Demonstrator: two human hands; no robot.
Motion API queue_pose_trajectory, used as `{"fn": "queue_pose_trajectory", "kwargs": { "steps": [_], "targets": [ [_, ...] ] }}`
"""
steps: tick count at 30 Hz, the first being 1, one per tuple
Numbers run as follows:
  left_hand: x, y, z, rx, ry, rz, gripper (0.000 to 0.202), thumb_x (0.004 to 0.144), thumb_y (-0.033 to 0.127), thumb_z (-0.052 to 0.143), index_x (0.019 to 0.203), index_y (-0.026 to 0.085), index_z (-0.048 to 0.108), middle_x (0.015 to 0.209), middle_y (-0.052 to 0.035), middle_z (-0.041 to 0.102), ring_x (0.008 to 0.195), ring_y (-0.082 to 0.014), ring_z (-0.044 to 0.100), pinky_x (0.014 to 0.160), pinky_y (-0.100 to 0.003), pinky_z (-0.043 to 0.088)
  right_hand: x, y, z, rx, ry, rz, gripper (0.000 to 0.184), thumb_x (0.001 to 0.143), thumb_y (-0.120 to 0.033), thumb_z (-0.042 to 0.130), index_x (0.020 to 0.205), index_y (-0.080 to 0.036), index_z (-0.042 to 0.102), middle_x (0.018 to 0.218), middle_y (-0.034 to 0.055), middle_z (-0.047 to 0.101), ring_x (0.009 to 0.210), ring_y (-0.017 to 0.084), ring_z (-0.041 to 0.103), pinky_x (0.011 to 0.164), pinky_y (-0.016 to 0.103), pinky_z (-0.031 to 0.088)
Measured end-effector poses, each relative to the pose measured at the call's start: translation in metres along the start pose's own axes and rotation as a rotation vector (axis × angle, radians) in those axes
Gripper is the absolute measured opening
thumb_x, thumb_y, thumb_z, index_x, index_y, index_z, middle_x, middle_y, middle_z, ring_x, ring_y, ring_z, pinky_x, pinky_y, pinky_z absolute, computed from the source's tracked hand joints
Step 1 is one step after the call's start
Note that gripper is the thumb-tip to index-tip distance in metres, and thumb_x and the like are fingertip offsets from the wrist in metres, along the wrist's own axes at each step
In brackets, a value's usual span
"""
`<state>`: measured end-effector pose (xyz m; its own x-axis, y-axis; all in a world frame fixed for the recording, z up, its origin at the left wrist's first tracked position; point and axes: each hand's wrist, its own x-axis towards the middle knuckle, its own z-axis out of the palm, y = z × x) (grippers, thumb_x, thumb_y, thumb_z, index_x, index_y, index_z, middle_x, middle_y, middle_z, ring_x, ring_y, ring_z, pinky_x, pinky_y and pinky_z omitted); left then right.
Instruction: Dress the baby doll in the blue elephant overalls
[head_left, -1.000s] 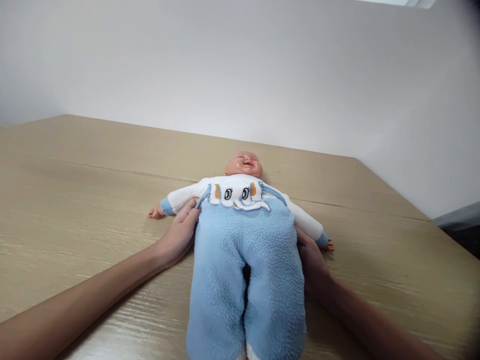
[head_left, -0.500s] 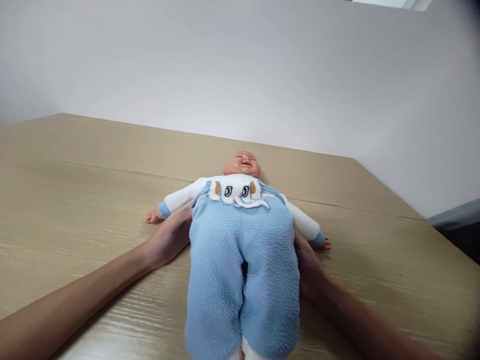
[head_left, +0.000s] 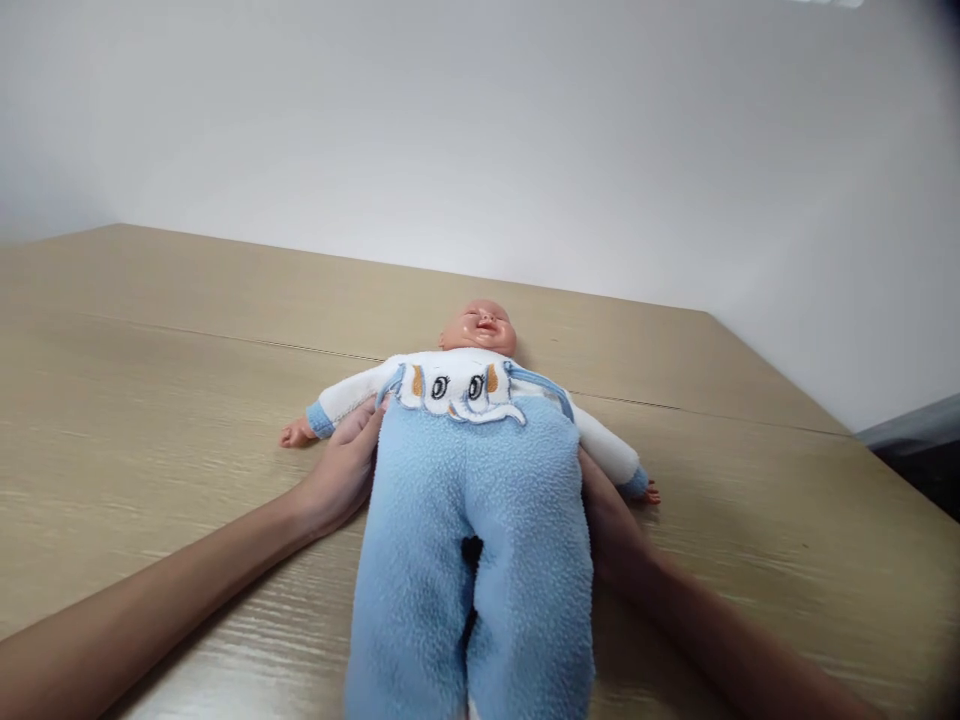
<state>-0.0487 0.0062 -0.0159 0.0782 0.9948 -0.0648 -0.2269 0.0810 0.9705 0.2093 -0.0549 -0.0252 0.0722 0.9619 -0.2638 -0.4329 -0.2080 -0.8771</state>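
A baby doll [head_left: 480,330] lies on its back on a light wooden table [head_left: 150,340], head away from me. It wears a white top with an elephant face and light blue fleece trousers [head_left: 472,540]. My left hand [head_left: 341,470] presses against the doll's side at the waist of the trousers, under its outstretched arm, fingers curled onto the fabric. My right hand [head_left: 607,515] lies along the other side of the trousers, its fingers tucked under the fabric and mostly hidden.
A plain white wall [head_left: 480,130] rises behind the table. The table's right edge [head_left: 847,430] runs diagonally, with a dark floor area beyond it at the far right.
The doll and both hands have shifted slightly to the left and nearer to me. My grip at the doll's sides stays the same.
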Motion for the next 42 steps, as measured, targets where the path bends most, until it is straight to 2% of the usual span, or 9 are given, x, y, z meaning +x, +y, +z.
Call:
{"fn": "queue_pose_trajectory", "kwargs": {
  "steps": [5, 8, 13, 18, 22, 28, 35, 38, 42],
  "targets": [
    [0.007, -0.005, -0.009, 0.086, -0.105, 0.031, 0.058, 0.082, 0.075, 0.082, 0.101, 0.02, 0.078, 0.073, 0.0025, 0.066, 0.069, -0.0157, 0.054, 0.07, -0.028, 0.048, 0.005, -0.002, -0.005, -0.151, 0.076, -0.168, 0.033, 0.081, -0.054, 0.086, 0.102, -0.03, 0.078, 0.116, 0.0009, 0.082, 0.137, 0.032, 0.062, 0.116, 0.042, 0.052],
    [0.014, -0.008, -0.017, 0.068, -0.191, 0.029, 0.052, 0.091, 0.07, 0.078, 0.11, 0.022, 0.078, 0.078, 0.0003, 0.069, 0.081, -0.0199, 0.061, 0.08, -0.03, 0.05, 0.009, -0.002, -0.008, -0.176, 0.073, -0.257, 0.027, 0.086, -0.046, 0.078, 0.109, -0.031, 0.078, 0.128, -0.0002, 0.079, 0.149, 0.03, 0.052, 0.122, 0.04, 0.046],
    [0.021, 0.0, -0.03, 0.065, -0.421, 0.008, 0.042, 0.1, 0.058, 0.072, 0.126, 0.025, 0.075, 0.122, -0.007, 0.075, 0.118, -0.0279, 0.064, 0.105, -0.036, 0.048, 0.011, -0.001, -0.011, -0.097, 0.051, -0.264, 0.018, 0.085, -0.035, 0.071, 0.102, -0.03, 0.074, 0.102, 0.0001, 0.075, 0.118, 0.029, 0.064, 0.113, 0.04, 0.048],
    [0.016, 0.018, -0.036, 0.386, -0.497, 0.174, 0.036, 0.1, 0.056, 0.071, 0.113, 0.022, 0.069, 0.109, -0.0041, 0.066, 0.104, -0.0235, 0.059, 0.091, -0.032, 0.046, 0.005, -0.01, -0.014, -0.213, -0.066, -0.345, 0.006, 0.082, -0.032, 0.064, 0.087, -0.028, 0.065, 0.081, -0.0012, 0.055, 0.08, 0.023, 0.05, 0.078, 0.035, 0.045],
    [0.015, 0.028, -0.031, 0.457, -0.474, 0.234, 0.037, 0.1, 0.057, 0.07, 0.103, 0.021, 0.064, 0.096, -0.0013, 0.057, 0.088, -0.0197, 0.054, 0.076, -0.03, 0.042, 0.006, -0.026, -0.011, -0.338, -0.125, -0.362, 0.008, 0.082, -0.033, 0.066, 0.088, -0.028, 0.066, 0.081, -0.0013, 0.053, 0.078, 0.023, 0.044, 0.073, 0.035, 0.038],
    [0.022, 0.027, -0.018, 0.404, -0.382, 0.155, 0.044, 0.102, 0.065, 0.063, 0.107, 0.022, 0.062, 0.091, 0.0, 0.059, 0.083, -0.0189, 0.052, 0.075, -0.03, 0.042, 0.026, -0.038, -0.012, -0.402, -0.071, -0.271, 0.012, 0.08, -0.034, 0.069, 0.088, -0.029, 0.063, 0.08, -0.003, 0.055, 0.078, 0.022, 0.047, 0.076, 0.034, 0.039],
    [0.021, 0.015, -0.034, 0.514, -0.355, 0.189, 0.032, 0.094, 0.053, 0.078, 0.095, 0.022, 0.071, 0.096, -0.0029, 0.067, 0.097, -0.0258, 0.058, 0.088, -0.031, 0.048, 0.02, -0.03, -0.033, -0.826, -0.125, -0.357, 0.031, 0.102, -0.052, 0.064, 0.084, -0.026, 0.061, 0.084, -0.0013, 0.056, 0.082, 0.023, 0.05, 0.078, 0.035, 0.042],
    [0.017, 0.015, -0.036, 0.537, -0.341, 0.157, 0.033, 0.096, 0.056, 0.075, 0.099, 0.023, 0.072, 0.104, -0.0043, 0.07, 0.109, -0.0291, 0.061, 0.099, -0.033, 0.048, 0.015, -0.023, -0.032, -0.762, -0.097, -0.318, 0.031, 0.103, -0.058, 0.065, 0.093, -0.029, 0.066, 0.091, -0.0006, 0.063, 0.092, 0.025, 0.057, 0.089, 0.035, 0.047],
    [0.015, 0.01, -0.028, 0.354, -0.331, 0.093, 0.044, 0.097, 0.066, 0.069, 0.112, 0.025, 0.077, 0.123, -0.0081, 0.074, 0.128, -0.0333, 0.061, 0.116, -0.036, 0.046, 0.019, -0.011, -0.022, -0.392, 0.073, -0.165, 0.041, 0.088, -0.068, 0.081, 0.111, -0.034, 0.076, 0.12, 0.001, 0.077, 0.131, 0.029, 0.062, 0.118, 0.038, 0.044]
  ]
}}
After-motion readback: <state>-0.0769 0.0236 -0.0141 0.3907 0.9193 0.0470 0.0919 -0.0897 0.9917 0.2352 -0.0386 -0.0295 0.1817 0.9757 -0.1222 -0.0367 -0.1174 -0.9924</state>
